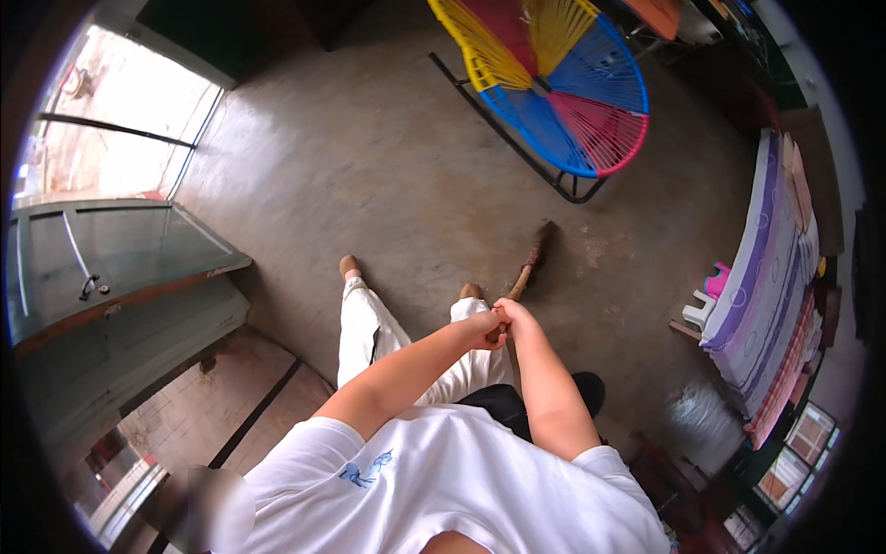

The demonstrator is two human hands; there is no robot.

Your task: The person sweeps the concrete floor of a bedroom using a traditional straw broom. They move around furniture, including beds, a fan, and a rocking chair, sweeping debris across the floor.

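Both of my hands are closed around the pale wooden handle of a long-handled tool (528,268), held in front of my waist. My left hand (484,330) and my right hand (516,315) meet on the handle, close together. The tool slants away to the far right, and its thicker, dark brown end reaches toward the floor just beyond my right shoe (471,291). What kind of tool it is I cannot make out. Whether its end touches the floor is unclear. My hands hide the near part of the handle.
Ahead stands a rocking chair (544,88) strung with yellow, blue and pink cords. A bed (757,286) with a purple-and-white cover lies right, beside a small white stool (699,309) and a pink one (715,279). Left are a green door (111,258) and a bright doorway (120,138).
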